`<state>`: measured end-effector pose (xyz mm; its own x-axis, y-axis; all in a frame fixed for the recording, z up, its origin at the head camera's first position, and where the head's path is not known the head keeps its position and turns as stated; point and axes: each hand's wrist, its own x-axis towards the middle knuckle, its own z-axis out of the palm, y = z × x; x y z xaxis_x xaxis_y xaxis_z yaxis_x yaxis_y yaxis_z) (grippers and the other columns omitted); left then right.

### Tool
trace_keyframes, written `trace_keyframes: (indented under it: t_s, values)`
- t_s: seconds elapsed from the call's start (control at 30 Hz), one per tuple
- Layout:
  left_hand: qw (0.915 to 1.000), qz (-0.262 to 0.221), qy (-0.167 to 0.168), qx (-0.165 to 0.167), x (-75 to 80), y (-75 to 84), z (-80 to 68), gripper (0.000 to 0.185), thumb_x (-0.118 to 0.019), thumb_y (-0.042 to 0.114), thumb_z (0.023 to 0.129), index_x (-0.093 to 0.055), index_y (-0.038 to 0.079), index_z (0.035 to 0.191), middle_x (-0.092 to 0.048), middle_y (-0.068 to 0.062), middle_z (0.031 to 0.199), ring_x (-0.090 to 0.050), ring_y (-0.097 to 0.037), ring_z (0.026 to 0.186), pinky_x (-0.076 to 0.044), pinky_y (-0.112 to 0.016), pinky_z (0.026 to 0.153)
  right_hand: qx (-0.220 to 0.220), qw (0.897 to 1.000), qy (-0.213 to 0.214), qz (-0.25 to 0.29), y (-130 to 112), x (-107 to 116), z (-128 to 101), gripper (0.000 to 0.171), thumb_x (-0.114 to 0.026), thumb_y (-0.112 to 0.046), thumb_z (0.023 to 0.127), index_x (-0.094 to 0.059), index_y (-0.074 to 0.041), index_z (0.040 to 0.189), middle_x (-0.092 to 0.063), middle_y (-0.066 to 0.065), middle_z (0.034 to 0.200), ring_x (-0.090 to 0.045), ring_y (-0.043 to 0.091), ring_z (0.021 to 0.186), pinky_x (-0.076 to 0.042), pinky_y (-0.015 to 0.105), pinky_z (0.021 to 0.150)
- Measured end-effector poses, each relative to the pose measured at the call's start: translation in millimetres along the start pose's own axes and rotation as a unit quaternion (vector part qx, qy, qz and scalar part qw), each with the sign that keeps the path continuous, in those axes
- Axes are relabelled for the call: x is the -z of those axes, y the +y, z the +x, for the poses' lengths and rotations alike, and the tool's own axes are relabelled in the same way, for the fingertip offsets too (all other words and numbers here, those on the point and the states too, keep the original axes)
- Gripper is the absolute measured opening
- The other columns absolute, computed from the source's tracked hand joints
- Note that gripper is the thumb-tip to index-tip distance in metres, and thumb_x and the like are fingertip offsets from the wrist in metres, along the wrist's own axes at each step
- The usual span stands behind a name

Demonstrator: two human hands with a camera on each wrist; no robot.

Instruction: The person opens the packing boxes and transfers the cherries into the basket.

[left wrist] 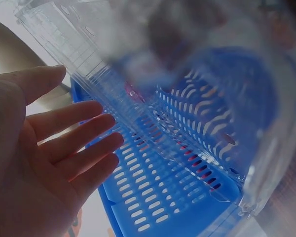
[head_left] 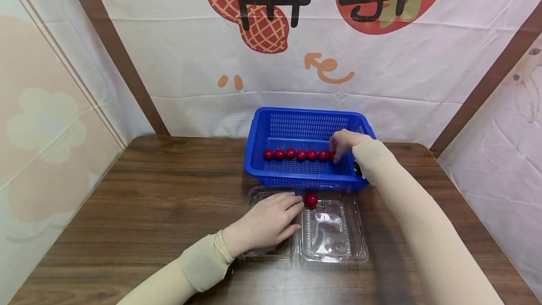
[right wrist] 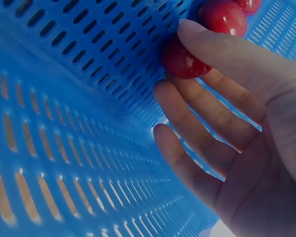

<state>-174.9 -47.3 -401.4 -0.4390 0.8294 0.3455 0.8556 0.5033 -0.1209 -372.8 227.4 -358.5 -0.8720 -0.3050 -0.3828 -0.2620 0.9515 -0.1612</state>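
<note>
In the blue plastic basket [head_left: 292, 181], several glossy red cherries [head_left: 290, 154] form a straight row. My right hand [head_left: 346, 141] is inside the basket at the row's right end. It pinches the last cherry [right wrist: 180, 59] between thumb and fingers, beside its neighbour [right wrist: 222, 17]. My left hand [head_left: 267, 220] lies over the left half of a clear hinged plastic box [head_left: 334, 254], its fingers extended and slightly spread. One cherry [head_left: 311, 200] with a thin stem sits at the back of the box's right half, just off the left fingertips.
The clear box lies unfolded on a brown wooden table [head_left: 169, 192], right in front of the basket. White printed cloth [head_left: 190, 60] hangs behind the table and along both sides. Pale sleeves cover both forearms.
</note>
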Motion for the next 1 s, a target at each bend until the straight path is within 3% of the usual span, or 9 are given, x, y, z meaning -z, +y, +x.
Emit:
trace_keyframes:
  t_s: [1.0]
  values:
    - [1.0, 0.005, 0.003, -0.002, -2.2, 0.5, 2.8, 0.043, -0.058, 0.035, 0.091, -0.062, 0.005, 0.121, -0.062, -0.009, 0.124, -0.055, -0.025, 0.12, -0.039, -0.032, 0.109, 0.006, 1.0, 0.006, 0.016, 2.1, 2.0, -4.0, 0.035, -0.08, -0.024, 0.075, -0.068, -0.009, 0.103, -0.066, 0.01, 0.107, -0.059, 0.025, 0.098, -0.052, 0.041, 0.086]
